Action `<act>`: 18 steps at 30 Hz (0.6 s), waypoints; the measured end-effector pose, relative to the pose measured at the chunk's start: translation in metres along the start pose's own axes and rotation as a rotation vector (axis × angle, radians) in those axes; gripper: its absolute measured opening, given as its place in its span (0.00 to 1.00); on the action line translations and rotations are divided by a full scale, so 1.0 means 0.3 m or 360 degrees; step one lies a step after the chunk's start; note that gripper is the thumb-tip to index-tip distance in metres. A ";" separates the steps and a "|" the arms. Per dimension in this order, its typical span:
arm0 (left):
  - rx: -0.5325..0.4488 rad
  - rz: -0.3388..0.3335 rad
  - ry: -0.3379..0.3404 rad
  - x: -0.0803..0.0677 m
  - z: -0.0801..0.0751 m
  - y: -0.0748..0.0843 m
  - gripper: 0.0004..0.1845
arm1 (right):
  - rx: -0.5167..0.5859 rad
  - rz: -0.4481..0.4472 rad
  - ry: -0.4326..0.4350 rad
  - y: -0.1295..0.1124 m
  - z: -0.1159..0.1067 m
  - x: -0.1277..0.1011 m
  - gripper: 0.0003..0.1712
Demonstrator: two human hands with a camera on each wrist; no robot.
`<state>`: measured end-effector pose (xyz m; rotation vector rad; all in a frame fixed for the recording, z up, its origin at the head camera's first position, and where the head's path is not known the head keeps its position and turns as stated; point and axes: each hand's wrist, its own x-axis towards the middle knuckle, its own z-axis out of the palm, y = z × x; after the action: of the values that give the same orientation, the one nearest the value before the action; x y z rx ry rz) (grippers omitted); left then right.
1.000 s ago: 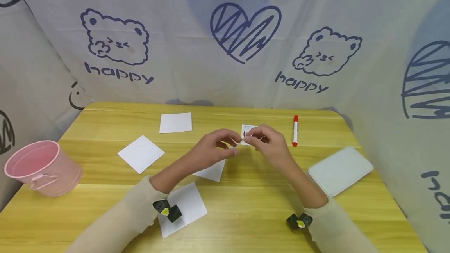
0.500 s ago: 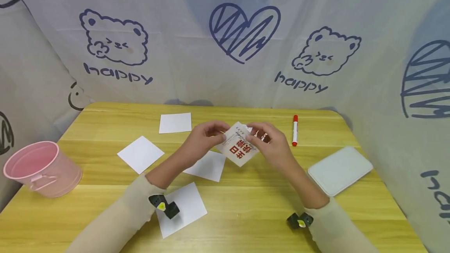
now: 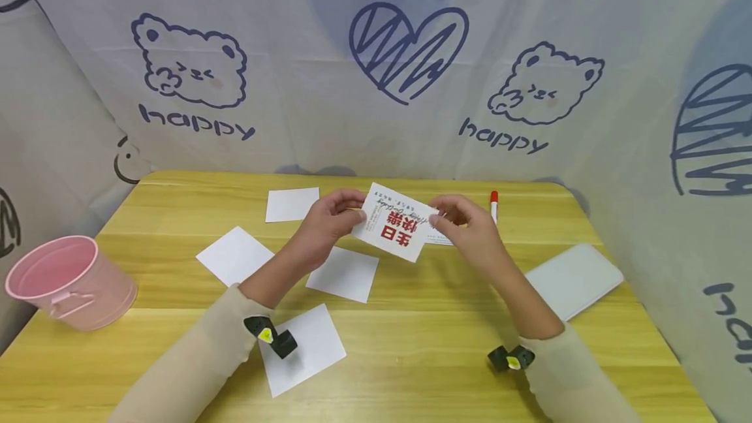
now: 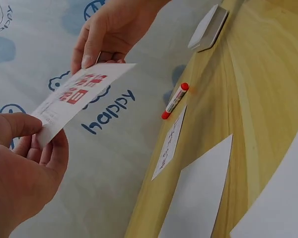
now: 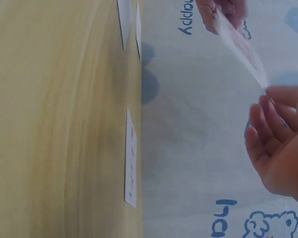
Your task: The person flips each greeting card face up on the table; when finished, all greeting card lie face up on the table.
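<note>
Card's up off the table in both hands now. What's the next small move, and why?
Probably lower the card to the bare table in front. The left hand and right hand pinch its opposite edges in mid-air, print facing up, and another small card already lies flat near the marker.

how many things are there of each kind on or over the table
blank white paper sheets: 4
printed cards: 2, one with red characters pinched by the left hand and right hand, one lying flat
red-capped marker: 1
pink bucket: 1
white tray: 1
total: 9
</note>
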<state>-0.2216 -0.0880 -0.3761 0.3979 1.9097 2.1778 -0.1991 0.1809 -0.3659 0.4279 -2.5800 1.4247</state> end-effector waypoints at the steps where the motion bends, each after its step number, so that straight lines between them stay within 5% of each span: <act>1: 0.0041 0.0009 0.0001 -0.002 0.003 0.002 0.15 | -0.0004 -0.0005 -0.0037 -0.001 0.001 -0.001 0.18; 10: 0.0469 0.0107 -0.0308 -0.036 0.062 0.001 0.18 | 0.0075 -0.0097 -0.0392 -0.032 0.051 -0.020 0.21; 14: 0.0468 0.0106 -0.0286 -0.041 0.065 0.009 0.18 | 0.0166 -0.0060 -0.0355 -0.072 0.051 -0.034 0.17; 18: 0.0397 0.0085 -0.0193 -0.033 0.043 0.019 0.20 | 0.0347 0.0044 -0.0173 -0.068 0.039 -0.028 0.17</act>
<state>-0.2079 -0.0801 -0.3695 0.6157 2.1296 1.9013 -0.1847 0.1622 -0.3583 0.5148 -2.5301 1.7473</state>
